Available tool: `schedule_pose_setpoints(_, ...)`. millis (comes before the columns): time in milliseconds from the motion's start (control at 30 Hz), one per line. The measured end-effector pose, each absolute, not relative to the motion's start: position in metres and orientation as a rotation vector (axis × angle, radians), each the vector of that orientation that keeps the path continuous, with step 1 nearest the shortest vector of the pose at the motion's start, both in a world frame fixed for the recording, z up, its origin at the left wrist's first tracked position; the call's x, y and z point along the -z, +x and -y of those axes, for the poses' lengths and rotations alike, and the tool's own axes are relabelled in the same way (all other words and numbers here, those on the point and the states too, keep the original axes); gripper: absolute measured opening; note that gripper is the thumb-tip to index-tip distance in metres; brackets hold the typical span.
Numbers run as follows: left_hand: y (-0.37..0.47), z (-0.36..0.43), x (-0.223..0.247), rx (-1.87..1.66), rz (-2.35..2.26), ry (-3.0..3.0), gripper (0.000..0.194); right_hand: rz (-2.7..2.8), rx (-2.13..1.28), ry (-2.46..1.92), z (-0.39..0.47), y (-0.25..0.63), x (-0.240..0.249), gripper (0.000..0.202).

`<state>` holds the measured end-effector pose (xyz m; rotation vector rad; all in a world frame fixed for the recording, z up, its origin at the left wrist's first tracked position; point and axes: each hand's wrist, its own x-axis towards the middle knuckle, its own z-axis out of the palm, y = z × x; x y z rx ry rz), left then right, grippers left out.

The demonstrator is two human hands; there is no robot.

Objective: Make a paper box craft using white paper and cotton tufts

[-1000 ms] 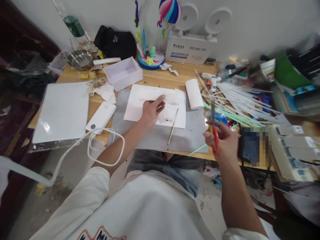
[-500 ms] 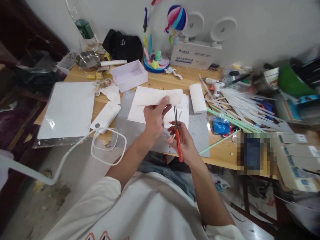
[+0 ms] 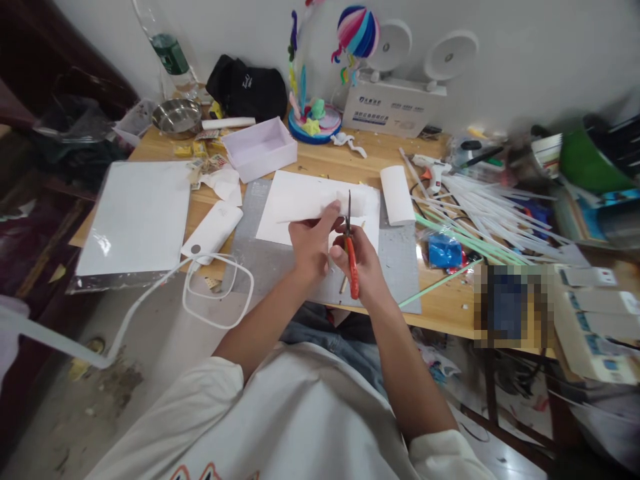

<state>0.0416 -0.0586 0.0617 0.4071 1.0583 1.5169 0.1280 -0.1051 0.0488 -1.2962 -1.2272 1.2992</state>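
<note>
My left hand (image 3: 313, 243) is closed, with thumb and fingers pinching a thin white sheet of paper (image 3: 305, 212) above the worktop. My right hand (image 3: 363, 257) grips a pair of red-handled scissors (image 3: 353, 267). Their dark narrow blades point away from me and look close together, near the right part of the held paper. Whether the blades touch it I cannot tell. Beneath both hands lie larger white sheets (image 3: 274, 230) on a grey cutting mat (image 3: 245, 247). A thin pale stick (image 3: 344, 285) shows on the mat near my right wrist.
A curled white sheet (image 3: 397, 195) stands right of the mat. Beyond it are a glue gun (image 3: 434, 171) and many white strips (image 3: 485, 200). A pale open box (image 3: 263, 150) sits behind the mat. At left are a white power bank-like block (image 3: 214, 230) and a looped white cable (image 3: 250, 293).
My right hand has moved up and slightly left, bringing the scissors up beside the held paper. The blades, apart before, now look closed together. My left hand still pinches the paper, lowered slightly.
</note>
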Motion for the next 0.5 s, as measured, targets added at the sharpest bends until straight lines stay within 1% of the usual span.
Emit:
schedule_pose_setpoints(233,0.041,0.047,-0.042,-1.508,-1.115,0.469,0.032,1.143,-1.300,-1.332,0.089,0.122,-0.037,0.054)
schedule_pose_setpoints(500,0.044,0.034,-0.035,-1.487,-1.018,0.489,0.036,1.025,-1.321,-1.385,0.078,0.121,-0.039,0.055)
